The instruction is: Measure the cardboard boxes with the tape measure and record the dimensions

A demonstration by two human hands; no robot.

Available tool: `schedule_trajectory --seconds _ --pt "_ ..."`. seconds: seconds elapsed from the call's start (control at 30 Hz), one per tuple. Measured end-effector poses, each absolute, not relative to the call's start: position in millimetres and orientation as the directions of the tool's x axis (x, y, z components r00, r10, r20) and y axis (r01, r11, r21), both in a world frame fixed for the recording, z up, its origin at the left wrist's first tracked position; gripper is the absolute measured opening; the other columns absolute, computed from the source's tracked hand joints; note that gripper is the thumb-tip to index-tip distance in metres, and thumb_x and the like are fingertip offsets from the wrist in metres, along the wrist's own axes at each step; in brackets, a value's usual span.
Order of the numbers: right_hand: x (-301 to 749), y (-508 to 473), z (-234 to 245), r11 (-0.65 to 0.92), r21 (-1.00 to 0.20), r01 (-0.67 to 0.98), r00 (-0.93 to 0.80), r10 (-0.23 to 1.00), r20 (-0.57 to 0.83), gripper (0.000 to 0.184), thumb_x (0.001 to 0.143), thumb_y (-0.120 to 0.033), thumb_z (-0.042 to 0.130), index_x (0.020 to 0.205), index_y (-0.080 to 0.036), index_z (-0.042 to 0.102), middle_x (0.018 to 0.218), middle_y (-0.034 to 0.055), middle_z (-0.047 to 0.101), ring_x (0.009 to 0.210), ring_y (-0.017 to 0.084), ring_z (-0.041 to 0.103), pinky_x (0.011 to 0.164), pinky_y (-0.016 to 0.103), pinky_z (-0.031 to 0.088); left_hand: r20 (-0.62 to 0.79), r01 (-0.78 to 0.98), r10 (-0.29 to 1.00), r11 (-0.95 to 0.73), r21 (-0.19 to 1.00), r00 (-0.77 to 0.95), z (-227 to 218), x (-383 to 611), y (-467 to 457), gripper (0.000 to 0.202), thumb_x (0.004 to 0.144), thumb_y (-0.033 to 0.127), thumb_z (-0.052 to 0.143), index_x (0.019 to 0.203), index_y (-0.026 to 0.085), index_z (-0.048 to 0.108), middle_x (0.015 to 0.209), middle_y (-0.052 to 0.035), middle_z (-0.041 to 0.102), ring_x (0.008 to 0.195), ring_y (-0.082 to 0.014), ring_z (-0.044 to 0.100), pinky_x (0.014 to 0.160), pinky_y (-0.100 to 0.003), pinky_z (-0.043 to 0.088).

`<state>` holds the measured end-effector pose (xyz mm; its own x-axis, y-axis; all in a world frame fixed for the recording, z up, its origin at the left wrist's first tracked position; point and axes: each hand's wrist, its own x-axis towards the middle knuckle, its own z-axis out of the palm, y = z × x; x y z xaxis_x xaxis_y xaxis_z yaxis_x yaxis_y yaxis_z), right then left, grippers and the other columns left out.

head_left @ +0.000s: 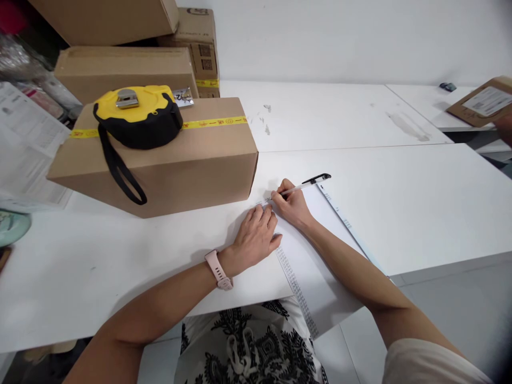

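Note:
A pen (304,184) with a clear barrel and black cap end is gripped in my right hand (293,205), its tip hidden by the fingers. That hand rests near the top of a spiral-bound notebook (320,266) whose white page lies partly over the table's front edge. My left hand (258,234), wearing a pink watch band (218,270) at the wrist, lies flat by the notebook's upper left corner, with fingers outstretched. Some small writing shows between the two hands, too small to read.
A taped cardboard box (200,176) stands left of the notebook, with a yellow and black tape measure (138,117) on top. More cardboard boxes (124,66) are stacked behind. On the left are plastic-wrapped papers (28,138). At far right, another person's hand (504,128) touches a labelled parcel (482,104).

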<state>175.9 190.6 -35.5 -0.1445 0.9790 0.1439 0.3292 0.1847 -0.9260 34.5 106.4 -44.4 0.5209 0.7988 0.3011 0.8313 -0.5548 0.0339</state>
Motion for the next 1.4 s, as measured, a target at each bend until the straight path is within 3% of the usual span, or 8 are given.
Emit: schedule_trajectory --seconds 1.4 --pt "183.1 194.7 -36.4 0.176 -0.935 0.309 -0.126 0.982 0.143 0.02 0.076 -0.024 0.059 0.066 -0.023 0.042 0.057 -0.0075 0.039 0.055 0.011 0.036 0.053 0.027 0.028 0.26 0.828 0.812 -0.556 0.075 0.522 -43.4 34.0 106.8 0.05 0.096 0.041 0.058 0.125 0.001 0.061 0.142 -0.0237 0.058 0.128 -0.0393 0.052 0.107 -0.047 0.042"
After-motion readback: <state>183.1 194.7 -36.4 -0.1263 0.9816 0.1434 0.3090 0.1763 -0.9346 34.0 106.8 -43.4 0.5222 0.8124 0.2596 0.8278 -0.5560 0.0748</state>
